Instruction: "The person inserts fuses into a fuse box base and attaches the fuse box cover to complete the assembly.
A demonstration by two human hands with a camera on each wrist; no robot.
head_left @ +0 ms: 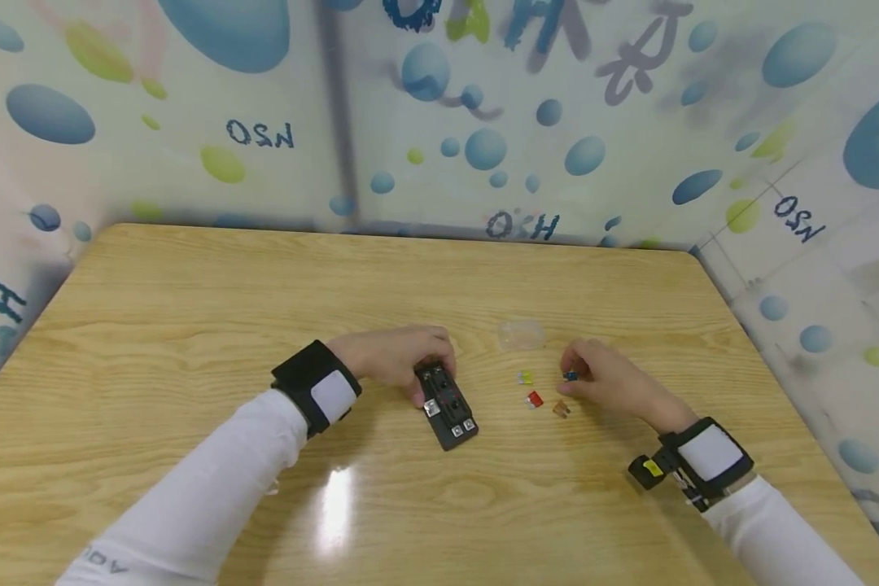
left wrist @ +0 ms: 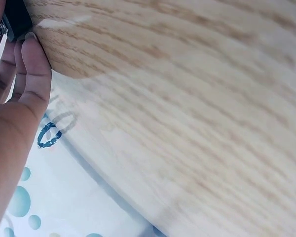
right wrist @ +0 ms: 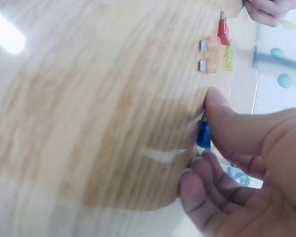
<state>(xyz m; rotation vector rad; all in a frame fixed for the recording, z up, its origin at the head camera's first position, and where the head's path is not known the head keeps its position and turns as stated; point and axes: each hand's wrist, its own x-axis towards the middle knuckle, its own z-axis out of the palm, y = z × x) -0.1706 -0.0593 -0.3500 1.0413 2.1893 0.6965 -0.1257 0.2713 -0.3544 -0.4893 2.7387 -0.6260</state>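
My left hand (head_left: 403, 354) grips the far end of a black fuse block (head_left: 447, 407) with metal terminals, which sits at the middle of the table. In the left wrist view, fingertips press against the block's dark side (left wrist: 18, 19). To the right, my right hand (head_left: 604, 378) pinches a small blue blade fuse (right wrist: 203, 134) between thumb and fingers, close over the tabletop. Beside that hand lie a red blade fuse (head_left: 534, 400), an orange one (head_left: 561, 409) with its metal prongs showing, and a yellow one (head_left: 525, 378).
A clear plastic container (head_left: 522, 334) lies behind the loose fuses. The wooden table (head_left: 190, 325) meets a wall (head_left: 439, 155) printed with bubbles and lettering at its far edge. Each wrist wears a black strap, and a small camera (head_left: 648, 470) juts from the right one.
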